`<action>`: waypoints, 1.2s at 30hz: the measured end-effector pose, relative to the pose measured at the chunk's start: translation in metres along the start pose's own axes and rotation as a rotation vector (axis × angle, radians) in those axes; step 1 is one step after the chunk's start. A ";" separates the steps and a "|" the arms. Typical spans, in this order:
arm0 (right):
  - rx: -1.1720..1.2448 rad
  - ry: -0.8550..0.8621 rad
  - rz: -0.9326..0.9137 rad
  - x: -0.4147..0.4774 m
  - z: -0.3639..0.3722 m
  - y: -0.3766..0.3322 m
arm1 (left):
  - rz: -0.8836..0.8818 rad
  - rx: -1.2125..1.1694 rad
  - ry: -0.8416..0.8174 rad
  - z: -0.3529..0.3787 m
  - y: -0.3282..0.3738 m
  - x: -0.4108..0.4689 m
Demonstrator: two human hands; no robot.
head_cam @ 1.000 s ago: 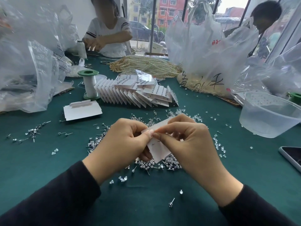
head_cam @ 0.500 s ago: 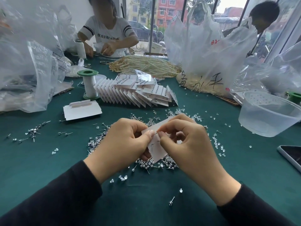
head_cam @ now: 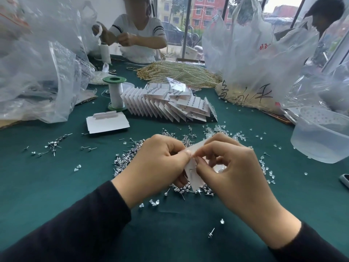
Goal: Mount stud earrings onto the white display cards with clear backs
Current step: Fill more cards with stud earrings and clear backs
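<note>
A white display card is held upright above the green table, pinched at its left edge by my left hand. My right hand meets it from the right, thumb and forefinger pinched on the card's face; whatever small part is between them is too small to see. Under both hands lies a pile of silver stud earrings. Clear backs are scattered just beyond my hands. A fanned row of filled cards lies further back.
Blank cards and a green-capped thread spool stand at left. A clear plastic tub sits at right, a phone by the right edge. Plastic bags flank the table. Pearl strands and two other people are at the back.
My right thumb and forefinger slid slightly lower on the card's face. The person across the table raised both hands.
</note>
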State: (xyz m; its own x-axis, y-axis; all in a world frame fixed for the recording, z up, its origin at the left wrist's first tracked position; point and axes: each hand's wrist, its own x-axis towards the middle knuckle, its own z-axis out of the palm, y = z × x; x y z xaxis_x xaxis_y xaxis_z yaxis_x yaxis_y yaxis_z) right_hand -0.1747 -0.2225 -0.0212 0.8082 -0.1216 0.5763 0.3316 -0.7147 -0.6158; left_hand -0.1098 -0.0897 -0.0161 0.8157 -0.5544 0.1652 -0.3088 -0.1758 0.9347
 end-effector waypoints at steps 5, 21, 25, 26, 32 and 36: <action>-0.017 0.056 -0.012 0.000 0.000 0.002 | -0.051 -0.109 -0.148 -0.007 0.007 0.002; 0.329 0.227 0.258 0.005 -0.013 0.002 | -0.449 0.886 0.188 -0.082 -0.016 0.018; 0.608 0.199 0.461 0.007 -0.014 0.007 | -0.386 0.932 0.224 -0.082 -0.014 0.019; 0.697 0.183 0.517 0.008 -0.014 0.008 | -0.366 0.932 0.223 -0.081 -0.014 0.019; 1.107 0.047 0.799 0.012 -0.017 0.006 | -0.124 0.150 0.101 -0.064 0.001 0.013; 1.205 -0.120 0.859 0.009 -0.012 0.002 | -0.006 -0.197 -0.028 -0.047 0.011 0.007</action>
State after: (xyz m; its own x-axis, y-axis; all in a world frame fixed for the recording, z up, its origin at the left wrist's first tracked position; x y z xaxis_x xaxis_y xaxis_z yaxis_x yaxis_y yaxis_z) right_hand -0.1727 -0.2333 -0.0108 0.9754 -0.1018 -0.1958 -0.1112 0.5394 -0.8346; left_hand -0.0849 -0.0571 0.0104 0.8024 -0.5766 0.1536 -0.2005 -0.0182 0.9795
